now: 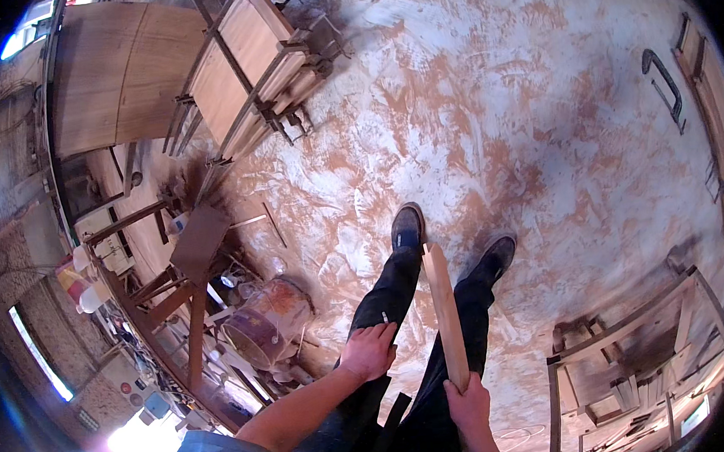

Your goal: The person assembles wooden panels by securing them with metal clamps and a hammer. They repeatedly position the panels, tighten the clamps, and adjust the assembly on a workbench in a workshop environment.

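Note:
My right hand [469, 400] is closed round the lower end of a pale wooden slat [445, 313]. The slat points up and away in front of my legs, and its far end looks stepped or notched. On the left, my left hand [369, 352] hangs over my dark trousers with its fingers curled. A short white stick [385, 317] shows at its fingertips; it is too small to tell its exact kind. My two dark shoes [408, 226] stand apart on the floor.
Clamped wooden panels [243, 65] lean at the far left beside a large wooden sheet [120, 75]. A worn round drum [255, 324] and a cluttered bench [149, 328] stand left. At lower right is a wooden frame rack [633, 315]. A metal clamp [664, 87] lies far right on the dusty floor.

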Tool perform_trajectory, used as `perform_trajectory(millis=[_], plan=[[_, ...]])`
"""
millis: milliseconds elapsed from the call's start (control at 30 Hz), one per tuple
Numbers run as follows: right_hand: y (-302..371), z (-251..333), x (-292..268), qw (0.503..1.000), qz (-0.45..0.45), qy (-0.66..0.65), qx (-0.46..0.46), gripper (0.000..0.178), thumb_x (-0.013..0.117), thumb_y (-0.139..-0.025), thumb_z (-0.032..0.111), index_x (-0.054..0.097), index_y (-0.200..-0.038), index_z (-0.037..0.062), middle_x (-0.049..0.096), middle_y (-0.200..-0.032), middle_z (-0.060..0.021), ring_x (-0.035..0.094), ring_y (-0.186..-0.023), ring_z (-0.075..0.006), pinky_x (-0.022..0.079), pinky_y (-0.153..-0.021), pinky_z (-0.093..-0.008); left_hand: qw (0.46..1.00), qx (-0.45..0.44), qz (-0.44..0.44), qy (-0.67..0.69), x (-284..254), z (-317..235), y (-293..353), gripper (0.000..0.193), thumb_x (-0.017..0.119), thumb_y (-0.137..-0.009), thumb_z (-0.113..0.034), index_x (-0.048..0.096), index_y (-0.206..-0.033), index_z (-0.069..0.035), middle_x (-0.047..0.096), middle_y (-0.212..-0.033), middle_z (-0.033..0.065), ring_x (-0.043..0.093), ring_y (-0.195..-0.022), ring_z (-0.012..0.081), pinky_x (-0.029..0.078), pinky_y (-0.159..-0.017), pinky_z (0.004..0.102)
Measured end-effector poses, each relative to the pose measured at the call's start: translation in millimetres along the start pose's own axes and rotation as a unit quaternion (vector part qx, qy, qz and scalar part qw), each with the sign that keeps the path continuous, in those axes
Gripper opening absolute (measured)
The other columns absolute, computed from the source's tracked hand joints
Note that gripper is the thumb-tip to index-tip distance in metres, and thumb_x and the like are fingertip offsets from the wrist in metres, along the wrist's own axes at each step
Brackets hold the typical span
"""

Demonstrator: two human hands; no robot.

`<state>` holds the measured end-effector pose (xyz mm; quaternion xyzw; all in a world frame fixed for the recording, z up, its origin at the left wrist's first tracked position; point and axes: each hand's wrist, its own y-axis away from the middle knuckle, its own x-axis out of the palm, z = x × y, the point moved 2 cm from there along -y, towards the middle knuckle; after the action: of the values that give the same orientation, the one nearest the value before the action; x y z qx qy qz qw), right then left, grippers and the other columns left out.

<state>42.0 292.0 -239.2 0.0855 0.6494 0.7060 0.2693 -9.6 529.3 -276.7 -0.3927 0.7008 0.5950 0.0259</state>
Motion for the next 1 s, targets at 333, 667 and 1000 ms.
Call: perform_trajectory(millis=[333, 667, 1000], plan=[[-1.7, -6.5, 0.2, 1.0, -0.007, -0.011, -0.01, 0.045, 0.07, -0.077, 0.037, 0.052, -0.098, 0.001, 0.064, -0.08, -0.0242, 0.063, -0.076, -0.0431, 0.05, -0.066, -0.049, 1.0, -0.005, 0.009, 0.009, -0.7, -3.6, -2.8, 0.049, 0.056, -0.083, -0.026, 0.048, -0.126, -0.004, 0.057, -0.118, 0.0162, 0.057, -0.106, 0.0307, 0.041, -0.094, 0.042], [-2.4, -5.8, -3.9, 1.0, -0.005, -0.014, -0.014, 0.043, 0.07, -0.078, 0.035, 0.052, -0.097, 0.0015, 0.063, -0.078, -0.0239, 0.063, -0.074, -0.0425, 0.05, -0.064, -0.0487, 1.0, -0.006, 0.018, -0.021, -0.1, -6.3, -4.1, 0.045, 0.05, -0.088, -0.028, 0.047, -0.126, -0.005, 0.057, -0.119, 0.0148, 0.058, -0.106, 0.0291, 0.043, -0.092, 0.041], [-2.3, -7.3, -4.9, 1.0, -0.009, -0.005, -0.003, 0.042, 0.07, -0.077, 0.035, 0.053, -0.097, 0.0023, 0.063, -0.08, -0.0252, 0.062, -0.077, -0.0442, 0.049, -0.066, -0.0499, 1.0, -0.012, 0.018, 0.001, 3.3, -6.8, -3.8, 0.045, 0.053, -0.085, -0.025, 0.047, -0.124, -0.004, 0.058, -0.116, 0.0147, 0.058, -0.104, 0.0294, 0.043, -0.09, 0.0416]])
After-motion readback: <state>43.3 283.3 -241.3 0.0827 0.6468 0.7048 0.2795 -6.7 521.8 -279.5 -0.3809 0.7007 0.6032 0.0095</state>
